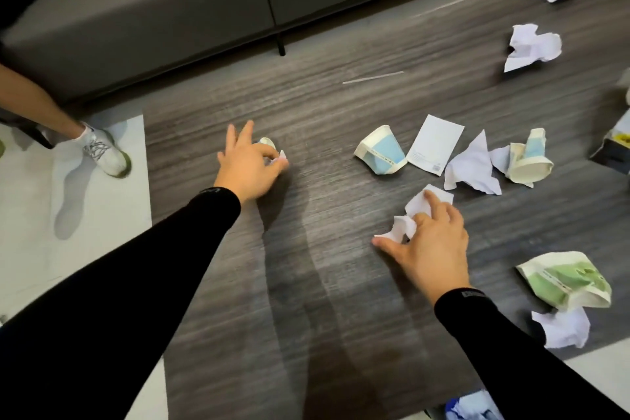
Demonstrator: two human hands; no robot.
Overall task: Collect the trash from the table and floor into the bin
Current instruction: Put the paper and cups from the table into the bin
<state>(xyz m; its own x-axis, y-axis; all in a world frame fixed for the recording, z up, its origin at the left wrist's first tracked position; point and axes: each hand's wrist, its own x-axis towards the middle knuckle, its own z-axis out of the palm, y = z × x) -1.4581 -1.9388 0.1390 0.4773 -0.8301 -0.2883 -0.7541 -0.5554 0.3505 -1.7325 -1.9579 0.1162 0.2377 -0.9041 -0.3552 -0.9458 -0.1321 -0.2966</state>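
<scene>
Left hand (pixel 250 164) clenched on small cup (pixel 267 142); right hand (pixel 431 242) grasping crumpled paper (pixel 417 211). Blue cup (pixel 381 153) lies on the counter (pixel 306 106) beyond the right hand, nearer it.

Dark wood-grain table (pixel 306 283) in front of me: crushed paper cups (pixel 381 154), crumpled paper balls (pixel 531 48), a flat card (pixel 434 144), a thin straw (pixel 373 77).

We list by colour: table (pixel 306 112), dark grey, streaked wood grain. Under our right hand (pixel 433 239), white crumpled paper (pixel 419 208). Beyond it, cream cup with pale blue panel (pixel 381 153); white card (pixel 434 143). Right of it, cream cup with green panel (pixel 566 280). Sofa (pixel 153 10), plain grey. Our sleeves (pixel 136 283), black.
</scene>
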